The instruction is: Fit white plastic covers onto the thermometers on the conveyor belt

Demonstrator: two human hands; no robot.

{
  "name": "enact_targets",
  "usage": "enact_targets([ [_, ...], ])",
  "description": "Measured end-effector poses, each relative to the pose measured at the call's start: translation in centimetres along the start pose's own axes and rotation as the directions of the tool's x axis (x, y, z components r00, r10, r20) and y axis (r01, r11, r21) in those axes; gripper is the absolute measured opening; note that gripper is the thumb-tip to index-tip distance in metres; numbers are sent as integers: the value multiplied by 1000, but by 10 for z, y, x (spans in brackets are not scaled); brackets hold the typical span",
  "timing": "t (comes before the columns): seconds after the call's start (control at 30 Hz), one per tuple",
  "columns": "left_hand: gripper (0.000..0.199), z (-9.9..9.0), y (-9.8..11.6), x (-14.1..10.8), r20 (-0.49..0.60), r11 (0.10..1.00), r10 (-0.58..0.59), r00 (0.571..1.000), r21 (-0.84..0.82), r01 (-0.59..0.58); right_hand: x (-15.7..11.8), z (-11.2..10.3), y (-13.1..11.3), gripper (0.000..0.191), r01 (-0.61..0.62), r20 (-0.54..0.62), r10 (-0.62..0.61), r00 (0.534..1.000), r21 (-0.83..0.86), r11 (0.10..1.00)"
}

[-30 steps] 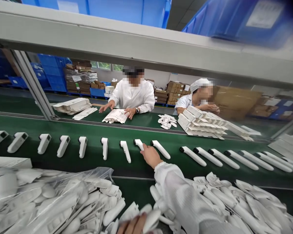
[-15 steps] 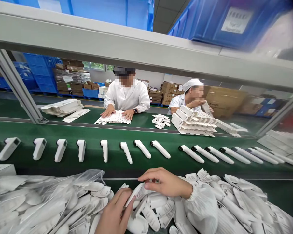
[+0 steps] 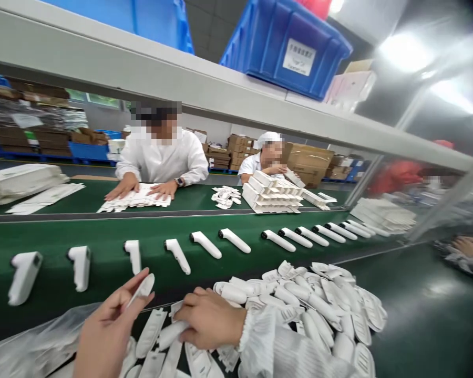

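My left hand (image 3: 106, 328) is raised at the lower left and pinches a small white plastic shell piece (image 3: 142, 290) between thumb and fingers. My right hand (image 3: 211, 317) reaches down into the pile of white plastic shell parts (image 3: 319, 304) in front of me, fingers closed on one white piece (image 3: 171, 333). Just beyond both hands, a row of white handheld thermometer bodies (image 3: 205, 244) lies spaced along the green conveyor belt (image 3: 102, 231).
Two people in white coats sit across the belt, one handling flat white cartons (image 3: 136, 198), the other by a stack of folded boxes (image 3: 271, 194). A clear bag (image 3: 27, 346) lies at lower left. Blue bins (image 3: 287, 44) stand on the overhead shelf. Another person's hand (image 3: 467, 245) shows far right.
My right hand came back from the belt into the parts pile. My left hand lifted up with a small white piece. The view swung to the right.
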State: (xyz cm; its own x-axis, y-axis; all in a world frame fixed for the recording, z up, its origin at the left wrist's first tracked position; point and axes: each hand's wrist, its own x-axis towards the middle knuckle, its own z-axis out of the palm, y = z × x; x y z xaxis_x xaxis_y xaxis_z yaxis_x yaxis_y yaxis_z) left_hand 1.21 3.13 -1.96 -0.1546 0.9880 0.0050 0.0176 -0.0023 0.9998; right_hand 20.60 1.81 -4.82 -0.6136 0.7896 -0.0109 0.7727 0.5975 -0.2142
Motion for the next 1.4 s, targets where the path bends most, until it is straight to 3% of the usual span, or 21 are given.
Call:
enact_targets([
  [0.1,44,15,7,12,41,982,-27,999,-188,34,14,-7,6,47,5,103,-3,995,-16,1000],
  [0.2,37,24,6,22,78,972,-80,994,-215,95,16,-14,11,40,87,198,-85,977,0,996],
  [0.37,43,23,-6,29,145,974,-161,976,-135,180,7,-10,18,32,50,68,-56,996,89,995],
  [0.47,43,19,-13,31,137,980,-169,976,-84,182,4,-2,19,33,27,47,-36,998,184,983],
  [0.6,45,17,-16,31,135,983,-166,977,-60,176,7,1,29,19,-63,-32,85,996,434,899],
  [0.7,47,20,-15,29,156,977,-178,972,-90,194,17,-5,54,14,-211,-131,341,931,568,796],
  [0.8,50,25,-11,24,203,971,-192,960,-100,215,29,-9,81,21,-329,-236,492,838,499,801],
  [0.97,53,30,-11,19,258,976,-201,945,-26,215,38,5,95,60,-508,-200,537,819,183,842],
  [1.1,45,36,-21,19,268,987,-160,950,15,162,40,11,96,52,-585,-259,581,771,70,808],
  [1.2,44,41,-25,16,305,989,-130,943,113,100,41,1,98,47,-607,-248,596,763,42,794],
  [1.3,43,44,-25,12,383,991,-118,916,100,86,33,-16,90,43,-575,-313,586,748,138,807],
  [1.37,44,45,-25,11,444,992,-115,888,0,128,26,-22,75,43,-398,-330,538,776,406,823],
  [1.4,44,46,-25,11,464,986,-109,879,-60,155,23,-23,66,44,-264,-298,496,816,572,777],
])
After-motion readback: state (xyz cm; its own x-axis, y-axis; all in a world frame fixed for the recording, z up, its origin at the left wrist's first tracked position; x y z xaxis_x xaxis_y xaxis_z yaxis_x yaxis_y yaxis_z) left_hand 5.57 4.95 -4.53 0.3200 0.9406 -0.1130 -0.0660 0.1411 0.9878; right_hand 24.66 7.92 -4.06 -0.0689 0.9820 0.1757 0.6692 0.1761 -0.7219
